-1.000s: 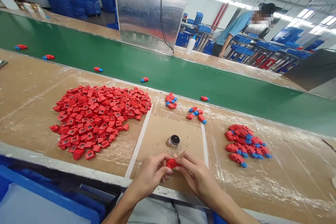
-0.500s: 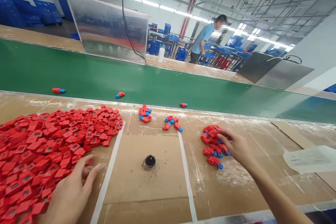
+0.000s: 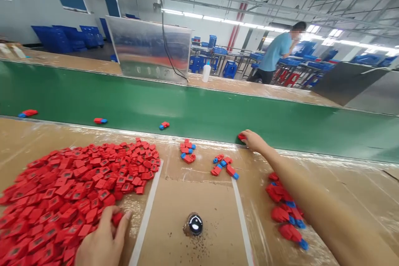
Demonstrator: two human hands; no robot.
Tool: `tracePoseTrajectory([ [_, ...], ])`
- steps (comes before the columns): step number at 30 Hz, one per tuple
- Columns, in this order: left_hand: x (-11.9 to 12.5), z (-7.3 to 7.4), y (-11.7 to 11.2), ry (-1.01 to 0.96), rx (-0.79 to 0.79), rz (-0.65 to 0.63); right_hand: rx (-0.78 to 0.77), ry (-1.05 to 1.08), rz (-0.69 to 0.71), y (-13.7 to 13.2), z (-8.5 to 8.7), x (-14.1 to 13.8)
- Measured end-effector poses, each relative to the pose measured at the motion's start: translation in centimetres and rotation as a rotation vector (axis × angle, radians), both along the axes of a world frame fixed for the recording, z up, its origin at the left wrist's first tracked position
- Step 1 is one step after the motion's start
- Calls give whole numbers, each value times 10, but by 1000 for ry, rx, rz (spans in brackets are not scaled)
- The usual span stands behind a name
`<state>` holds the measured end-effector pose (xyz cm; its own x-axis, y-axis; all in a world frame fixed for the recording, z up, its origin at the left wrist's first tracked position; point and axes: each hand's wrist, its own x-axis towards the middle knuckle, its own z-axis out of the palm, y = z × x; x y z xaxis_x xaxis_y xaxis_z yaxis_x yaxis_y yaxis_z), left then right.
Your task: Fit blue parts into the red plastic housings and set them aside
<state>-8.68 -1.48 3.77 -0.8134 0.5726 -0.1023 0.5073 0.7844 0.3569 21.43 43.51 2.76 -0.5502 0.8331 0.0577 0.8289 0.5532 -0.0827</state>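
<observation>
My left hand (image 3: 104,235) is at the right edge of a large heap of red plastic blocks (image 3: 71,187), many with a dark square recess. Its thumb and fingers close around one red block (image 3: 117,218). Across the table, my right hand (image 3: 254,141) reaches to the near edge of the green belt (image 3: 212,112), fingertips on a small red piece (image 3: 241,136); any blue end on it is hidden. Below my right forearm lies a group of red-and-blue pieces (image 3: 288,232), partly covered. A round, shiny black-topped fixture (image 3: 195,224) sits between my hands.
Two small clusters of red-and-blue pieces (image 3: 188,157) (image 3: 231,171) lie near the belt. Several more (image 3: 100,120) lie on it. White tape strips (image 3: 241,216) border a cardboard sheet (image 3: 174,199). Behind the belt stand a metal panel (image 3: 149,52), a white bottle (image 3: 206,72) and a person (image 3: 276,54).
My right hand has moved from the right-hand group of pieces to the belt's near edge. My left hand has closed around a red block. The view has shifted.
</observation>
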Motion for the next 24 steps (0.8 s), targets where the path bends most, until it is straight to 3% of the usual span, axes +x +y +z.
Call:
tracePoseTrajectory([
  [3,-1,-6,-9,16,-54,-155,-21,28,-14,-3,-4,0],
  [5,2,-9,-15,5,-1,-259,-17,85,-26,-18,-4,3],
  [10,15,-3,-28,-133,301,-430,-84,255,48,-95,5,10],
  [14,32,4,-33,-442,520,-400,-361,539,294,-182,22,16],
  [18,50,3,-31,-766,705,-271,-569,670,374,-258,38,19],
  [21,61,0,-31,-910,754,-240,-566,638,431,-291,44,15],
  [24,68,0,-32,-929,702,-298,-447,563,488,-306,45,5],
])
